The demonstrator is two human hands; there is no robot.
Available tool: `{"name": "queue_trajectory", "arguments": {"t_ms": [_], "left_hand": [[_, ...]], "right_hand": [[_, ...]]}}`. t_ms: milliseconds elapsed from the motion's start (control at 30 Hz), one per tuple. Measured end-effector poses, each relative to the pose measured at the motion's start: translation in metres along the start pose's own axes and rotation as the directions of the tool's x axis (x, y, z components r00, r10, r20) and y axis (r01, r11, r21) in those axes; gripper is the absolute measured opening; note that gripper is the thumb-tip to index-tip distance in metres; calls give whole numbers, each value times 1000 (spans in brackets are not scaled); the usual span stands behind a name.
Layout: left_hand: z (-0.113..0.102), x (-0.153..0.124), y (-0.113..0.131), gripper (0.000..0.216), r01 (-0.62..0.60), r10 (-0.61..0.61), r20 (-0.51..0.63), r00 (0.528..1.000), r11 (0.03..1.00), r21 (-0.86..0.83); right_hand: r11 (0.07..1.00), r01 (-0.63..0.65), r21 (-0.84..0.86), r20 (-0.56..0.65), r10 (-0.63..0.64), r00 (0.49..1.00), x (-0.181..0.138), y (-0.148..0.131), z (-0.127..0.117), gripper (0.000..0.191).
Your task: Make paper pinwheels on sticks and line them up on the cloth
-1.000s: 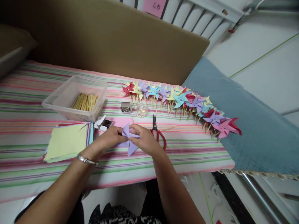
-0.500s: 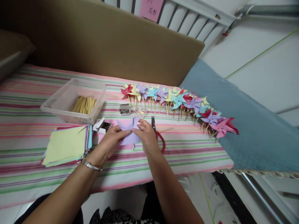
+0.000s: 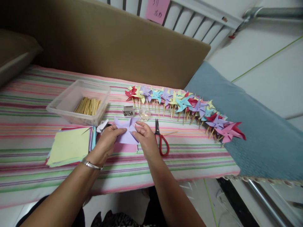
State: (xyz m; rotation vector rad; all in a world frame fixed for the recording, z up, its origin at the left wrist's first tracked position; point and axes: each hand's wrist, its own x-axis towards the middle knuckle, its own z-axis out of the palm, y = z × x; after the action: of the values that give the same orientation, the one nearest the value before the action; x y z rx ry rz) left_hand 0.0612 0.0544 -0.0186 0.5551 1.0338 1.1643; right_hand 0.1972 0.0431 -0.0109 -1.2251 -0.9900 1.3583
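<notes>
Between my two hands is a piece of purple paper [image 3: 127, 135], cut and with its points partly folded toward the middle like a pinwheel. My left hand [image 3: 108, 138] grips its left side, thumb on top. The right edge is pinched by my right hand [image 3: 145, 137], with thumb and fingers closed on the paper. Below it, pink paper [image 3: 125, 148] lies on the cloth. Red-handled scissors [image 3: 161, 138] rest just right of my right hand. Beyond the paper stand a small box of metal pins [image 3: 128, 112] and a small clear round container [image 3: 144, 114].
A clear plastic bin [image 3: 63, 105] holds short wooden sticks [image 3: 88, 106]. Stacked coloured paper sheets [image 3: 69, 145] lie at left, near a small white box [image 3: 102, 125]. Finished paper pinwheels [image 3: 183, 102] line the far and right side of the striped tablecloth [image 3: 189, 160]. A cardboard panel [image 3: 118, 47] stands behind.
The purple paper has turned and been brought slightly lower and left, with more of its points folded inward. Both hands still hold it. The whole view has shifted a little.
</notes>
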Motion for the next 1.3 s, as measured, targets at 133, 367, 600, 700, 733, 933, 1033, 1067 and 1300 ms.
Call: {"name": "queue_trajectory", "arguments": {"t_ms": [133, 367, 600, 700, 733, 933, 1033, 1067, 1300], "left_hand": [[-5, -1, 17, 18, -17, 17, -22, 1000, 1000, -21], [-8, -5, 34, 16, -17, 17, -7, 1000, 997, -76], [-10, -2, 27, 12, -23, 23, 49, 999, 1000, 1], [-8, -3, 22, 14, -14, 11, 46, 999, 998, 58], [-7, -3, 20, 14, -7, 4, 41, 999, 997, 74], [-3, -4, 11, 15, 10, -8, -13, 1000, 991, 130], [-1, -3, 7, 15, -7, 8, -8, 1000, 990, 138], [-1, -3, 6, 17, -10, 11, -8, 1000, 990, 141], [-1, -2, 2, 21, -12, 9, 24, 1000, 992, 126]], "right_hand": [[947, 214, -239, 53, -207, 977, -3, 0, -3, 44], [572, 634, -520, 353, -532, 770, -8, -4, -11, 32], [683, 565, -463, 344, -449, 825, -8, -7, -10, 10], [780, 467, -416, 287, -375, 882, -9, -9, -7, 7], [799, 439, -411, 261, -358, 896, -9, -9, -7, 6], [816, 364, -450, 126, -345, 930, -9, -5, -4, 5], [785, 341, -517, 94, -344, 934, -8, -4, -2, 6], [775, 333, -536, 89, -341, 936, -8, -4, -2, 6], [769, 302, -564, 48, -334, 941, -6, -2, -1, 6]]}}
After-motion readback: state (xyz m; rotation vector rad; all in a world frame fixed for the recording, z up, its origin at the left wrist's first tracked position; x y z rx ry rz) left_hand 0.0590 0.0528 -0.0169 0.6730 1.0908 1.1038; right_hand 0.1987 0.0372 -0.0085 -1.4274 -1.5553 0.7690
